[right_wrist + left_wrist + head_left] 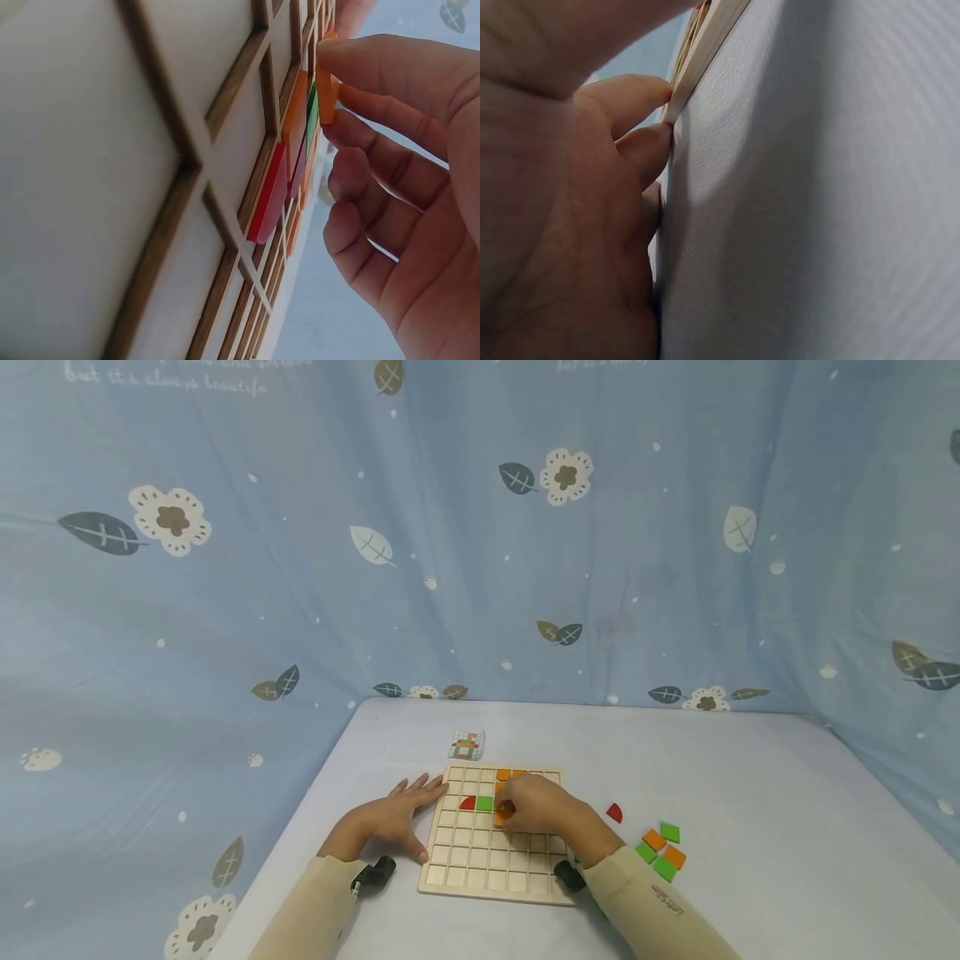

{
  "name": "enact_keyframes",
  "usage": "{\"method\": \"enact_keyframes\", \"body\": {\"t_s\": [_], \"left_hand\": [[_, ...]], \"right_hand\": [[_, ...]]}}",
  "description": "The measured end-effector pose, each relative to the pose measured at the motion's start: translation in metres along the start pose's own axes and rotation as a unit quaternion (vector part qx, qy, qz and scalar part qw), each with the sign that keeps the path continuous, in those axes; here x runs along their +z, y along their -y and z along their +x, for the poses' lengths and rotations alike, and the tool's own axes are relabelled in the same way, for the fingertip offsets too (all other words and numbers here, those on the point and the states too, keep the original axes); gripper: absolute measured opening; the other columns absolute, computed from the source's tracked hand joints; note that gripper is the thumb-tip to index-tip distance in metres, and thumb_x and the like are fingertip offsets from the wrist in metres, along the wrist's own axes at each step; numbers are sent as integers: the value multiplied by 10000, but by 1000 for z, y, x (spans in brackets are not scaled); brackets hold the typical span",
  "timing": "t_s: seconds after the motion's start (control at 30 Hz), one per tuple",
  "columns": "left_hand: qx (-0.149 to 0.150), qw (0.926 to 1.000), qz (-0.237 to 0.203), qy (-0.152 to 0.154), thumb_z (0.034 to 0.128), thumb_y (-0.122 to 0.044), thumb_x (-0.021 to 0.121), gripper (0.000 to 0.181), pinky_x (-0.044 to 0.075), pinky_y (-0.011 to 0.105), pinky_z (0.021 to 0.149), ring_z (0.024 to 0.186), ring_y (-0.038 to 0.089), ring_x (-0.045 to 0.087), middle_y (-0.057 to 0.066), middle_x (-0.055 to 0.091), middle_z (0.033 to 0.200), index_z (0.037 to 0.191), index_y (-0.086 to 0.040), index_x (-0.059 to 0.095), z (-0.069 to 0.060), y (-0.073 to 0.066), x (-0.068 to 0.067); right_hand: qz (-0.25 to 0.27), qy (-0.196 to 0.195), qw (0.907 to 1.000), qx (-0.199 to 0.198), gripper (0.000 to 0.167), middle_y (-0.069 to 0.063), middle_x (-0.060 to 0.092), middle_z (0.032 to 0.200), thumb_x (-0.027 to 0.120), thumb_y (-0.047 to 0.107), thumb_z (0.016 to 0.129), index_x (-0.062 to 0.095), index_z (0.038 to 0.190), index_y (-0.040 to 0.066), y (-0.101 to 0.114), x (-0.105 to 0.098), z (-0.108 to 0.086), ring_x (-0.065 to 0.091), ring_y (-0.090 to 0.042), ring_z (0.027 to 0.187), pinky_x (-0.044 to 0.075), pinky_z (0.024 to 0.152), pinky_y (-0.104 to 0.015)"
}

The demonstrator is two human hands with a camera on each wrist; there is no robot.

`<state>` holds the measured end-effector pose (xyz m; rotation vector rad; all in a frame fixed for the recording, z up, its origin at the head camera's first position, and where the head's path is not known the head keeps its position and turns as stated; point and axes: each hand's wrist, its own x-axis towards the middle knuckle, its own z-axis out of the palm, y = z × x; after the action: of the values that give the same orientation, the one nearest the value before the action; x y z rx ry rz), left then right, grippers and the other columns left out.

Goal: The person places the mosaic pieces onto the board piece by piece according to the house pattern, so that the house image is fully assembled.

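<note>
While the left hand [390, 822] rests its spread, straight fingers along the near side of the wooden grid board [477, 862], gripping nothing, all eyes go to the right hand [536, 806]! It has an orange tile [325, 82] pinched between thumb and fingertips, the last 2 fingers bent and off it. And where does the tile sit? Right out at the tips, well clear of the palm, over the board near the green tile [485, 804]; whether it touches the wood, I cannot tell. Handling? Likely light, stiff and hard to break, perhaps a little slick on its flat faces. Best hold, I'd say: 2 opposite edges, fingertips only, leaving the underside free.
</note>
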<state>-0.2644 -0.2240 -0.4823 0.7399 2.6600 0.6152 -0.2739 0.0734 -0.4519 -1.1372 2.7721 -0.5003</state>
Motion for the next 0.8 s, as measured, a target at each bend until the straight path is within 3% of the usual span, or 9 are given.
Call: {"method": "enact_keyframes", "body": {"t_s": [0.8], "left_hand": [[-10,10000,-25,-17,518,-458,913,1251,-19,529,1163,1477,303,5,45,144,1618,1549,-145,277,-1,-7,-2]], "right_hand": [[99,165,9998,-57,186,149,628,841,787,187,798,767,980,159,0,3,4,529,-36,752,502,744,-269]]}}
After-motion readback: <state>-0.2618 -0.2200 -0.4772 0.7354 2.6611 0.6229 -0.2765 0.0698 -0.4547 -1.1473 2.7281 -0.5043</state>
